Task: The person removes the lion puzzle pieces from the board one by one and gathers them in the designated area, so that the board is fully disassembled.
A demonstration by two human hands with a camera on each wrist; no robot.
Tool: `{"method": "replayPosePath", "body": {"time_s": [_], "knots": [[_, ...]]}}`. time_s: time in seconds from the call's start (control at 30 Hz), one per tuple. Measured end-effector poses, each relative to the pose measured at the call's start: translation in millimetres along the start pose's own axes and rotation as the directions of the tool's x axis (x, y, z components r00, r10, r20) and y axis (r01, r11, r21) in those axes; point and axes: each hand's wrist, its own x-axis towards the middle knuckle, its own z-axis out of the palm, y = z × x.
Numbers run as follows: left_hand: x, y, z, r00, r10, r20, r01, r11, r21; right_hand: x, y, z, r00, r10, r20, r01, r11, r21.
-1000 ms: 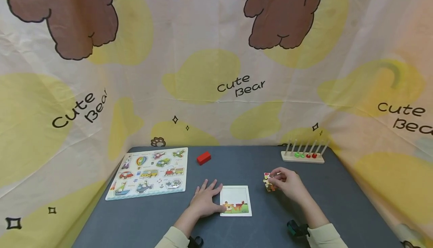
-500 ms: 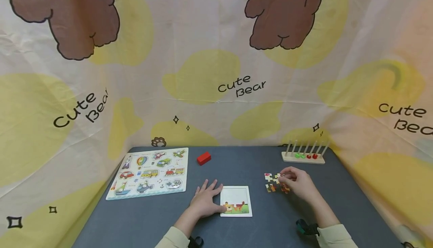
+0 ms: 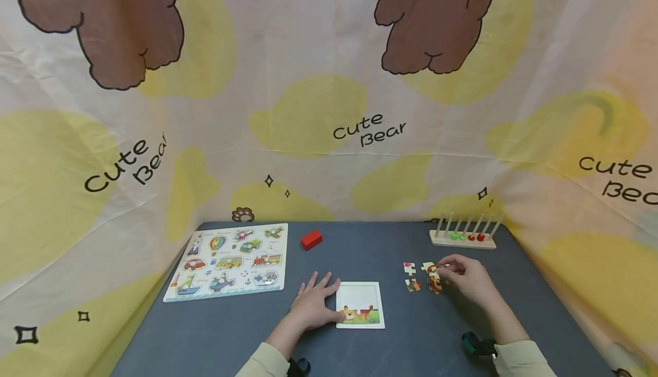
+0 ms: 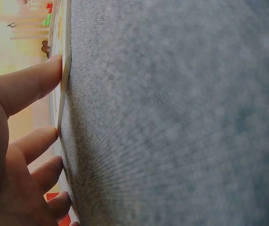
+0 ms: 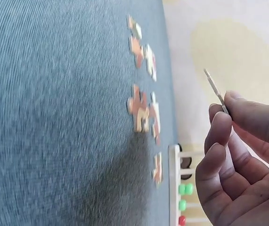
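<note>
My left hand (image 3: 311, 307) rests with spread fingers at the left side of a white puzzle tray (image 3: 358, 291). Its thumb (image 4: 44, 77) touches the tray's edge in the left wrist view. A strip with an orange animal and green grass fills the tray's lower part; above it the tray is white. To the right, my right hand (image 3: 468, 277) pinches a jigsaw piece (image 5: 214, 88) between thumb and fingers. That piece appears edge-on, off the table, in the right wrist view. Loose jigsaw pieces (image 3: 413, 284) lie on the table left of this hand, several of them flat and apart.
A vehicle picture board (image 3: 231, 263) lies on the left of the dark table (image 3: 231, 331). Near the back are a red block (image 3: 311, 240) and, at right, a peg rack (image 3: 462, 240) with green and red beads. A printed cloth (image 3: 308, 114) hangs behind.
My right hand has shifted right, away from the tray, and the pieces once bunched under it now lie spread apart. My left hand has stayed at the tray.
</note>
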Motion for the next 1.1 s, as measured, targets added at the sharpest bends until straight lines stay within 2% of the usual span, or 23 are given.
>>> {"method": "replayPosePath", "body": {"time_s": [0.3, 0.5, 1.1], "knots": [[0.1, 1.9, -1.8, 1.0, 0.005, -0.008, -0.004, 1.0, 0.014, 0, 17, -9, 1.0, 0.025, -0.006, -0.025, 0.999, -0.02], [0.0, 1.6, -1.0, 1.0, 0.006, -0.004, -0.006, 1.0, 0.012, -1, 30, -13, 0.996, 0.086, -0.007, -0.087, 0.994, -0.06], [1.3, -1.6, 1.4, 1.0, 0.007, -0.003, -0.007, 1.0, -0.001, -1, 41, -15, 0.978, 0.208, -0.012, -0.208, 0.967, -0.145]]}}
